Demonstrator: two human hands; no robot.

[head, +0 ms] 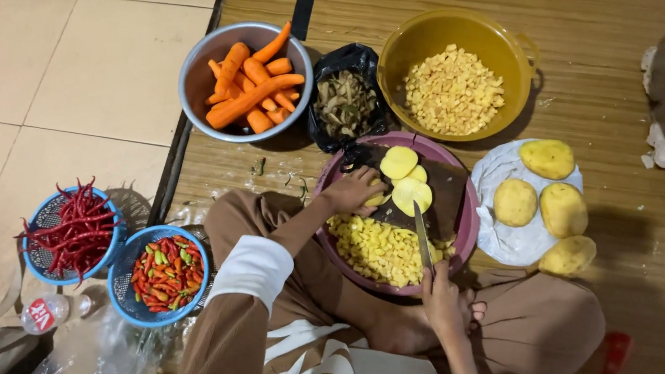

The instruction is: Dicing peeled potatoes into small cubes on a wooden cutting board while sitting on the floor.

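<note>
My left hand [354, 190] presses down on a peeled potato piece on a dark cutting board [449, 197] that lies in a purple basin [471, 225]. Potato slices [403, 177] lie on the board beside that hand. My right hand [441, 293] grips a knife [423, 236] whose blade points up at the slices. Diced potato [379, 250] is heaped in the near part of the basin. I sit cross-legged in brown clothes behind the basin.
A yellow bowl [424, 41] of diced potato, a black bag of peels [347, 99] and a metal bowl of carrots [197, 76] stand beyond. Whole peeled potatoes [544, 201] lie on white plastic at right. Two blue baskets of chillies [166, 273] sit left, next to a bottle [48, 312].
</note>
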